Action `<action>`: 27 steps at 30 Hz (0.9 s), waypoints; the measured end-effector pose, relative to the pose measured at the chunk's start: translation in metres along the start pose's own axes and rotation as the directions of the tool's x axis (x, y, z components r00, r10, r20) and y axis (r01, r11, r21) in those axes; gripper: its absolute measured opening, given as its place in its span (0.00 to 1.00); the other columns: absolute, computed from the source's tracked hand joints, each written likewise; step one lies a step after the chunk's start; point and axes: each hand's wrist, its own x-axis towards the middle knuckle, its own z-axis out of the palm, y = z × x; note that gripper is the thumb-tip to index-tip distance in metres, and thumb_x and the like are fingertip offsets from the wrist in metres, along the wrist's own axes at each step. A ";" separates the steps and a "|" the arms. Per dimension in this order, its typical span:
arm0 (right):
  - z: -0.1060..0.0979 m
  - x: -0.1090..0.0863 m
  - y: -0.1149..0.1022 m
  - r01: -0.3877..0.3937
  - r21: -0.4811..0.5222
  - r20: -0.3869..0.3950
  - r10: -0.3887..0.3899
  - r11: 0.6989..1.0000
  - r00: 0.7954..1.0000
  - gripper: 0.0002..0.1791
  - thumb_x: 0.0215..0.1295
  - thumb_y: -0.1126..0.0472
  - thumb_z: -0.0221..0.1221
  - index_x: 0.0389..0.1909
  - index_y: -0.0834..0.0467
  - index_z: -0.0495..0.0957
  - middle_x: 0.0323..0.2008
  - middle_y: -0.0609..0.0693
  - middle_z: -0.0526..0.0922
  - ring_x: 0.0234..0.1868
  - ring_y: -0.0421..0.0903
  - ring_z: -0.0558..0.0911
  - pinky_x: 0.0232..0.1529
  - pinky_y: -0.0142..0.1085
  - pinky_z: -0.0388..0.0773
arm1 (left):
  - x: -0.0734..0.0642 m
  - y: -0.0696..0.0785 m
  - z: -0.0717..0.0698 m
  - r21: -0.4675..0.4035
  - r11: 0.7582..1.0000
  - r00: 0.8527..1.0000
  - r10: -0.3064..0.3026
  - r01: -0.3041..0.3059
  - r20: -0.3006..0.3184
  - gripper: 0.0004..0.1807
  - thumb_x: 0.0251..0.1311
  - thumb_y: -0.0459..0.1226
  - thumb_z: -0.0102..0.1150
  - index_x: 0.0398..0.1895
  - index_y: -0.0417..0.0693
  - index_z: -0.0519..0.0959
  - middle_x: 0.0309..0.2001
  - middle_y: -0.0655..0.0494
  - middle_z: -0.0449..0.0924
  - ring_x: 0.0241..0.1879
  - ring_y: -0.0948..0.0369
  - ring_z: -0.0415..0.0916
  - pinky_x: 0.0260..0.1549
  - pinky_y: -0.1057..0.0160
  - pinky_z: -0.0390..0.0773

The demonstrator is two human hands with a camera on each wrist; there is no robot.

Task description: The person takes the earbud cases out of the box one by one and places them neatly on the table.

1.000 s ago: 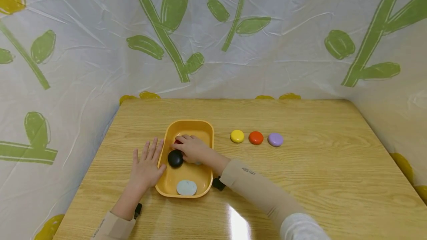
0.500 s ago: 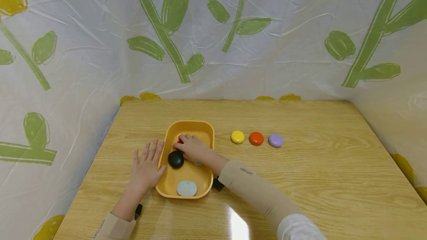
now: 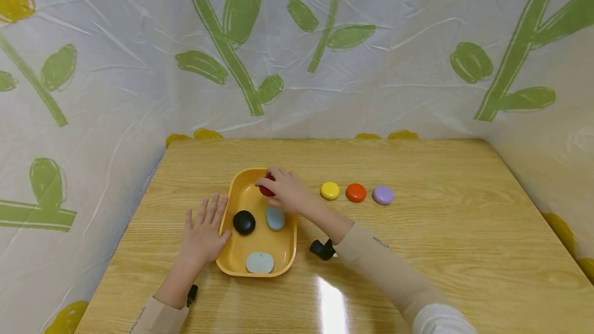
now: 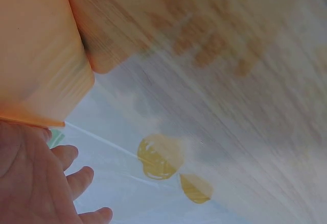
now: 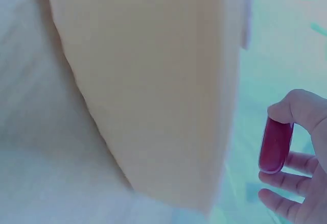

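My right hand [image 3: 292, 193] pinches a smooth dark red stone [image 3: 266, 188] between thumb and fingers, over the far right part of an orange-yellow tray [image 3: 246, 249]. In the right wrist view the red stone [image 5: 276, 145] appears edge-on, rounded and flat. My left hand [image 3: 202, 235] lies with fingers spread against the tray's left side, its thumb at the rim; the left wrist view shows its straight fingers beside the tray wall [image 4: 41, 50]. Inside the tray are a round black stone [image 3: 244, 222], a blue-grey stone [image 3: 276, 218] and a pale grey oval stone [image 3: 260, 262].
Right of the tray, a yellow stone [image 3: 330, 190], an orange-red stone [image 3: 356, 193] and a purple stone [image 3: 383, 195] lie in a row on the wooden table [image 3: 445, 231]. A flower-printed sheet [image 3: 371, 102] surrounds the table. Small black wrist cameras [image 3: 322, 249] sit under the sleeves.
My right hand has lifted the red stone from beside the black one and carried it right and away from me, uncovering the blue-grey stone. The left hand has stayed put.
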 end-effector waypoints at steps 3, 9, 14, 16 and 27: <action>-0.015 -0.010 0.013 -0.013 0.029 -0.047 0.015 0.999 0.999 0.21 0.59 0.60 0.59 0.54 0.52 0.72 0.50 0.58 0.70 0.47 0.53 0.72 0.47 0.45 0.72 | -0.001 0.000 0.000 -0.002 1.000 1.000 0.000 0.000 0.002 0.39 0.63 0.49 0.45 0.73 0.50 0.43 0.72 0.48 0.38 0.70 0.46 0.36 0.63 0.39 0.35; -0.039 -0.037 0.043 -0.085 0.073 -0.100 0.092 0.994 0.991 0.20 0.57 0.63 0.60 0.53 0.55 0.74 0.48 0.61 0.70 0.45 0.55 0.73 0.47 0.47 0.72 | -0.001 0.001 -0.002 -0.011 1.000 1.000 -0.003 0.003 0.014 0.39 0.63 0.49 0.44 0.73 0.50 0.42 0.72 0.48 0.38 0.70 0.46 0.35 0.63 0.39 0.32; -0.054 -0.066 0.070 -0.184 0.107 -0.143 0.198 0.977 0.970 0.21 0.56 0.64 0.60 0.53 0.57 0.74 0.50 0.63 0.69 0.43 0.57 0.74 0.44 0.47 0.76 | -0.001 0.001 -0.002 -0.011 1.000 1.000 -0.002 0.002 0.019 0.38 0.63 0.49 0.44 0.73 0.50 0.42 0.72 0.48 0.37 0.70 0.46 0.36 0.63 0.40 0.30; -0.058 -0.079 0.082 -0.229 0.110 -0.161 0.244 0.967 0.956 0.21 0.55 0.65 0.60 0.52 0.57 0.74 0.50 0.63 0.69 0.42 0.57 0.75 0.42 0.47 0.77 | -0.001 0.001 -0.003 -0.010 1.000 1.000 -0.001 0.001 0.017 0.38 0.63 0.49 0.44 0.73 0.50 0.42 0.72 0.48 0.37 0.70 0.46 0.36 0.63 0.40 0.30; -0.061 -0.155 0.141 -0.407 0.098 -0.200 0.418 0.908 0.886 0.22 0.54 0.68 0.59 0.52 0.62 0.71 0.49 0.72 0.66 0.43 0.66 0.72 0.37 0.55 0.76 | -0.001 0.001 -0.002 -0.004 1.000 1.000 -0.002 0.003 0.019 0.38 0.64 0.49 0.44 0.73 0.50 0.43 0.72 0.47 0.38 0.70 0.47 0.35 0.63 0.39 0.32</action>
